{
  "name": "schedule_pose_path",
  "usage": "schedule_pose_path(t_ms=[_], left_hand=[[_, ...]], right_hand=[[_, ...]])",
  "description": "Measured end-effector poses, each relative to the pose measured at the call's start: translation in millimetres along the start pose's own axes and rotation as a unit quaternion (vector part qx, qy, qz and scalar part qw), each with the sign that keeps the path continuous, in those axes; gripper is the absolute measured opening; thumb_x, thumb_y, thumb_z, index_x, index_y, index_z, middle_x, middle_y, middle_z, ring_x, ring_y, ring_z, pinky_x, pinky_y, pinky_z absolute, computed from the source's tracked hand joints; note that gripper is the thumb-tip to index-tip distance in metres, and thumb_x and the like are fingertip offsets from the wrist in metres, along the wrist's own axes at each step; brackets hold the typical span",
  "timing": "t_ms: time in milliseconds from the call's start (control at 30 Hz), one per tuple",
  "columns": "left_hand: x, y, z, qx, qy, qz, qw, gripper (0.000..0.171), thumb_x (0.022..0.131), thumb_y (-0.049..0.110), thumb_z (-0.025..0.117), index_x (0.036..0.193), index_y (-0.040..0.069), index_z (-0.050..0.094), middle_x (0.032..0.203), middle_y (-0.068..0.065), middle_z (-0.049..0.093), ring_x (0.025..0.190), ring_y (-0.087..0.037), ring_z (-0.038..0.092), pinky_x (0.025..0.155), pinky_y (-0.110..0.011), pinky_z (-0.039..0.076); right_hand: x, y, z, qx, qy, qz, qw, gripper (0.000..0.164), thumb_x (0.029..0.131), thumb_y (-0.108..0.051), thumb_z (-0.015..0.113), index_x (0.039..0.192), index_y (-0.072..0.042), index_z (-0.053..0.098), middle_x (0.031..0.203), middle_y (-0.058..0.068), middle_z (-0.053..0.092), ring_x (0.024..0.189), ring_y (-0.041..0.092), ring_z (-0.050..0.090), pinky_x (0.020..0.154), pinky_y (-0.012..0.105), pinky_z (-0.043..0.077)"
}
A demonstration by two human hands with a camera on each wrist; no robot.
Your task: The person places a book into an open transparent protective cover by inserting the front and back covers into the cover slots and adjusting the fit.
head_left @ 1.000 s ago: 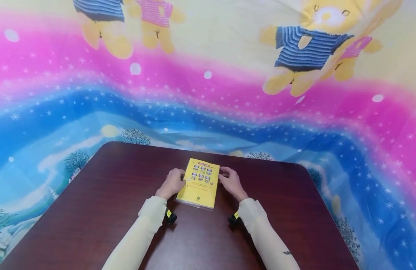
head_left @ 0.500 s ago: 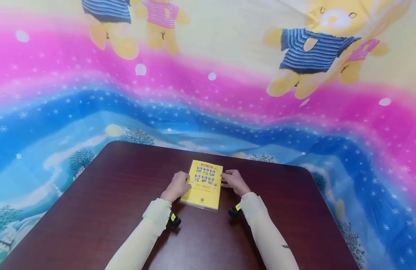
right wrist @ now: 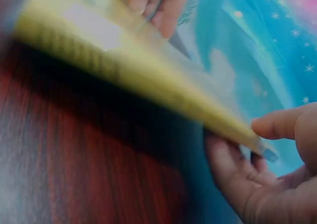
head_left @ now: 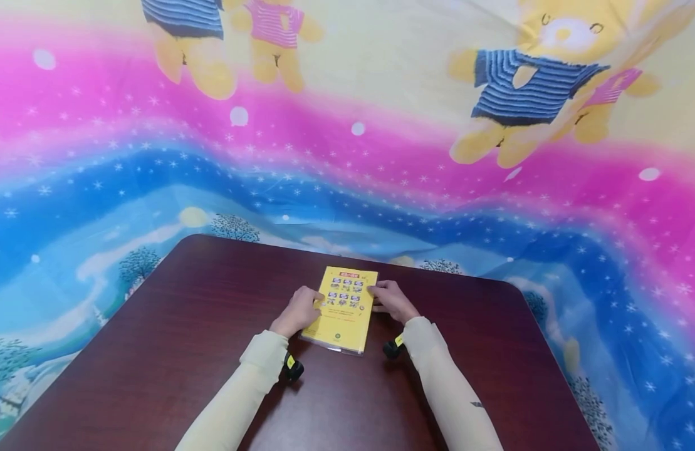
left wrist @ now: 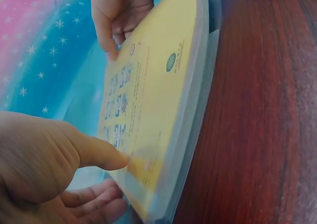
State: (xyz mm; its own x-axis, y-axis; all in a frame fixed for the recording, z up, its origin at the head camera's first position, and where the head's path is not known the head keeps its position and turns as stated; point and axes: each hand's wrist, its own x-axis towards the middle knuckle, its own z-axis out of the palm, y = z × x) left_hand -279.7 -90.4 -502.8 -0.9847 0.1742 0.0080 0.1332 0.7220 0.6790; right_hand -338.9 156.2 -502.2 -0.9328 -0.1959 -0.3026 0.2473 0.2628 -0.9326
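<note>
A yellow book [head_left: 340, 329] in a clear plastic cover has small pictures and text on its upper face. My left hand [head_left: 295, 311] pinches its left edge; in the left wrist view the thumb [left wrist: 101, 153] presses on the cover while fingers curl beneath. On the opposite edge my right hand [head_left: 396, 302] grips the book, thumb above and fingers underneath, as the right wrist view shows. There the book's spine [right wrist: 114, 68] is blurred, and a dark gap shows between it and the tabletop, so the book appears raised at least on that side.
The dark reddish-brown table [head_left: 172, 351] has rounded far corners. Behind and around it hangs a cloth [head_left: 347, 169] printed with bears, snowflakes and trees. A small black device [head_left: 292, 368] sits at the left wrist, another black device [head_left: 391, 349] at the right.
My right hand has gone from beside the book to gripping its edge, thumb now on top. The book has come up slightly. The head view has shifted a little.
</note>
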Motion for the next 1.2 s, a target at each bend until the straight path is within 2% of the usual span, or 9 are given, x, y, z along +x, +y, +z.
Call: schedule_pose_path(t_ms=[100,267,433,533,667,800,900,1000,1200], left_hand=[[2.1,1.6,-0.2,0.032,-0.004,0.004,0.9995,0.042,0.089,-0.004,0.066,0.131,0.001,0.068,0.132,-0.019,0.061,0.112,-0.029,0.051,0.096,-0.041,0.043],[6.6,6.7,-2.1,0.067,-0.006,0.005,0.9977,0.048,0.084,-0.006,0.067,0.129,0.009,0.072,0.123,-0.014,0.055,0.105,-0.030,0.037,0.089,-0.041,0.033],[9.4,16.1,-5.7,0.044,-0.036,0.040,0.9976,0.044,0.089,-0.003,0.064,0.132,0.006,0.069,0.125,-0.013,0.059,0.102,-0.023,0.049,0.087,-0.035,0.043],[9.2,26.1,-9.5,-0.001,-0.056,0.080,0.9952,0.034,0.098,0.010,0.062,0.131,0.005,0.069,0.124,-0.012,0.066,0.091,-0.016,0.059,0.077,-0.029,0.050],[4.3,46.2,-13.5,-0.040,-0.072,0.106,0.9910,0.036,0.104,0.036,0.057,0.117,0.009,0.075,0.095,-0.005,0.073,0.065,-0.011,0.062,0.055,-0.024,0.048],[-3.8,71.2,-11.8,0.003,-0.070,0.109,0.9915,0.048,0.098,0.053,0.058,0.114,0.010,0.070,0.074,0.000,0.066,0.055,-0.011,0.058,0.052,-0.026,0.045],[-8.3,86.3,-7.5,0.051,-0.057,0.113,0.9906,0.057,0.094,0.044,0.065,0.132,0.002,0.059,0.086,-0.004,0.068,0.058,-0.011,0.057,0.060,-0.028,0.049],[-9.7,95.2,-4.0,0.074,-0.050,0.118,0.9890,0.060,0.094,0.023,0.062,0.144,-0.005,0.045,0.090,-0.011,0.069,0.053,-0.014,0.057,0.057,-0.031,0.051],[-5.8,101.3,-13.7,0.067,-0.027,0.097,0.9927,0.039,0.097,0.008,0.051,0.130,-0.013,0.045,0.080,-0.015,0.062,0.059,-0.023,0.060,0.055,-0.036,0.052]], right_hand=[[0,-1,0,-0.002,-0.009,-0.005,1.000,0.042,0.104,-0.019,0.051,0.139,0.004,0.051,0.116,0.022,0.068,0.089,0.023,0.072,0.076,0.036,0.061],[-1,-6,-2,0.007,-0.045,-0.035,0.998,0.047,0.101,-0.015,0.046,0.144,0.004,0.047,0.122,0.025,0.067,0.095,0.026,0.073,0.078,0.037,0.061],[-5,-17,-3,0.025,-0.048,-0.059,0.997,0.047,0.100,-0.014,0.047,0.143,0.005,0.048,0.124,0.027,0.066,0.098,0.027,0.074,0.080,0.039,0.063],[-8,-25,-4,0.030,-0.039,-0.072,0.996,0.048,0.099,-0.014,0.048,0.142,0.006,0.048,0.123,0.027,0.066,0.095,0.028,0.074,0.079,0.039,0.063],[-12,-37,-2,0.032,-0.020,-0.075,0.997,0.050,0.096,-0.014,0.050,0.141,0.007,0.048,0.119,0.028,0.067,0.090,0.026,0.075,0.076,0.037,0.063],[-15,-46,-1,0.026,-0.003,-0.078,0.997,0.051,0.095,-0.014,0.051,0.140,0.008,0.048,0.119,0.030,0.066,0.084,0.023,0.074,0.075,0.036,0.063],[-18,-51,0,0.020,-0.001,-0.083,0.996,0.053,0.096,-0.016,0.052,0.143,0.009,0.046,0.120,0.030,0.065,0.080,0.021,0.072,0.076,0.037,0.063],[-20,-56,1,0.014,-0.019,-0.094,0.995,0.052,0.102,-0.021,0.052,0.145,0.008,0.045,0.119,0.028,0.065,0.081,0.020,0.070,0.080,0.038,0.063],[-22,-57,-4,0.015,-0.065,-0.118,0.991,0.052,0.109,-0.034,0.048,0.145,0.004,0.050,0.123,0.026,0.064,0.107,0.028,0.069,0.098,0.044,0.056]])
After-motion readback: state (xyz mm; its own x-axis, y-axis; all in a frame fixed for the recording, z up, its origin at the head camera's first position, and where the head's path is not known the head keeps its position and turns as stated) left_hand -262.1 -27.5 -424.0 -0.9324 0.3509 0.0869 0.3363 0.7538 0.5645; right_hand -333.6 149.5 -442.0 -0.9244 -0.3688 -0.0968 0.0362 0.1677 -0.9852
